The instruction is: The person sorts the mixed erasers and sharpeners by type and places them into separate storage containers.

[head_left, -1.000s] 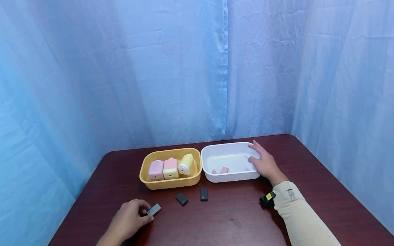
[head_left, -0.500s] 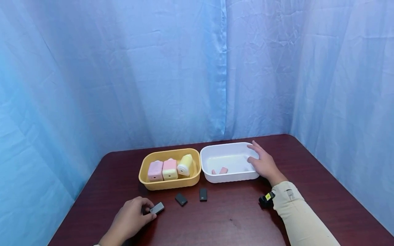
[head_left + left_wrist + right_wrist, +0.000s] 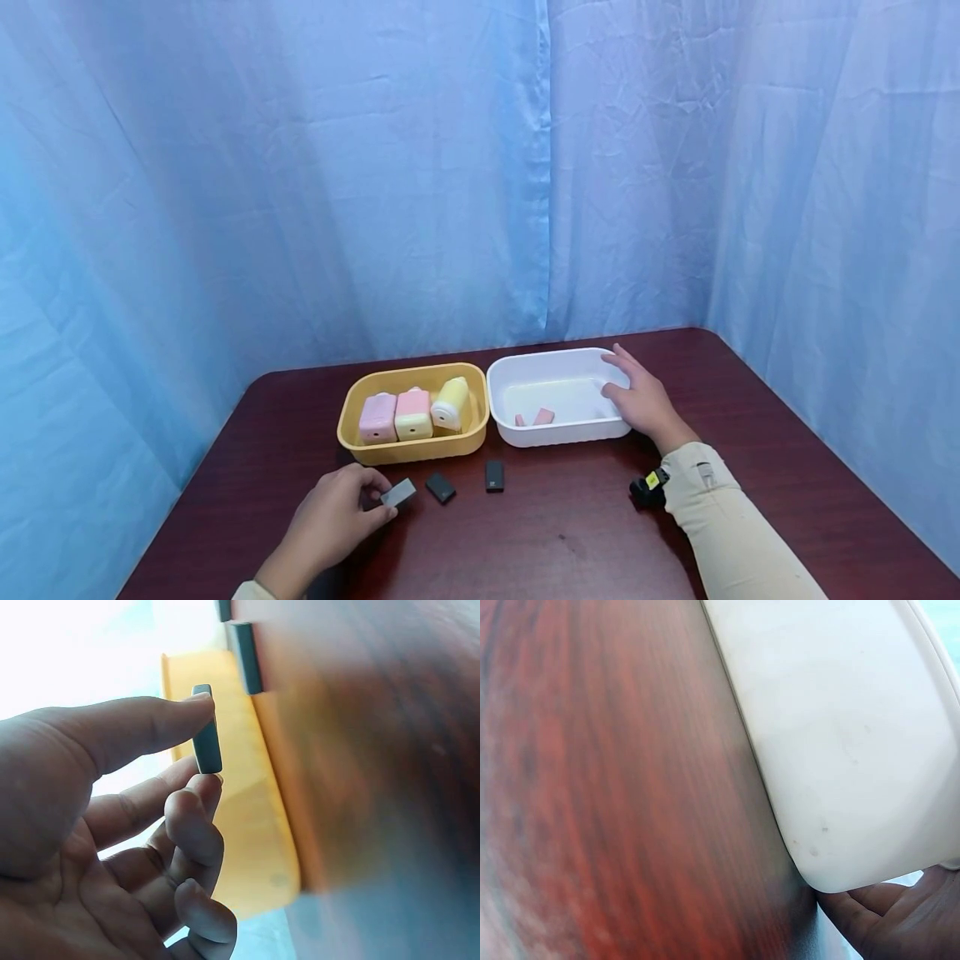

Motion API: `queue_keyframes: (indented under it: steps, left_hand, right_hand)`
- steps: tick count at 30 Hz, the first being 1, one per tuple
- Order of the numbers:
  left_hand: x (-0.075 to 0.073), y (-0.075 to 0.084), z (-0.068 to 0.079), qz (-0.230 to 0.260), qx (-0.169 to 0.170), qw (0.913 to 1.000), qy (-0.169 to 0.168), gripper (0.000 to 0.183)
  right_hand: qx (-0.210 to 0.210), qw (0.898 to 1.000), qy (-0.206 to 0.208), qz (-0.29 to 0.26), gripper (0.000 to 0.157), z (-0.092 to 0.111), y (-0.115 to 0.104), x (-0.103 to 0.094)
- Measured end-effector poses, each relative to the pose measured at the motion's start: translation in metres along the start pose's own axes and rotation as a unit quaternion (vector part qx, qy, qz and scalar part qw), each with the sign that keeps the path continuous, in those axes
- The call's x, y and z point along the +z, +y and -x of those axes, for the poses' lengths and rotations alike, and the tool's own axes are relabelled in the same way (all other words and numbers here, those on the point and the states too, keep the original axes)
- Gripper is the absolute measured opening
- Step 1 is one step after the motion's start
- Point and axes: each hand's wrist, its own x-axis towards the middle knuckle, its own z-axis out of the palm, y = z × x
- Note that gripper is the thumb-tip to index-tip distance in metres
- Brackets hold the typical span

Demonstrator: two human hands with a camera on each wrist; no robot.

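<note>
My left hand (image 3: 337, 517) pinches a small dark grey rectangular block (image 3: 399, 492) between thumb and fingertips, just above the table in the head view. The left wrist view shows the same block (image 3: 206, 739) edge-on, with the other fingers loosely bent below it. Two similar dark blocks, one tilted (image 3: 440, 488) and one straight (image 3: 494, 476), lie on the table to the right. My right hand (image 3: 645, 400) holds the right end of a white basket (image 3: 570, 433), thumb over its rim. Inside that basket lie small pink pieces (image 3: 544, 416).
Left of the white basket, touching or nearly so, stands a yellow basket (image 3: 423, 452). It holds a lilac container (image 3: 378, 417), a pink-and-cream container (image 3: 414, 413) and a yellow-and-white container (image 3: 451, 402). Blue curtains (image 3: 420, 167) hang behind the dark red table (image 3: 562, 542).
My left hand has moved right and slightly forward with the dark block, bringing it close to the tilted block on the table. The right hand stays at the white basket.
</note>
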Motion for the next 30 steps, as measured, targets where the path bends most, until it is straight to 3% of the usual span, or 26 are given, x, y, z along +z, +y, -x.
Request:
queue_keyframes:
  steps: [12,22,30]
  left_hand:
    - [-0.005,0.024,-0.01,0.013,0.076,0.9961,0.043,0.02]
    - [-0.011,0.04,-0.019,0.028,0.091,0.9946,0.043,0.018]
    - [-0.014,0.052,-0.028,0.033,0.105,0.9916,0.067,0.017]
  right_hand:
    - [-0.003,1.0,0.002,-0.004,0.06,0.0,0.002,0.0]
    - [-0.003,1.0,0.004,-0.004,0.059,-0.001,0.002,0.0]
    - [-0.003,1.0,0.003,-0.007,0.06,0.0,0.001,0.0]
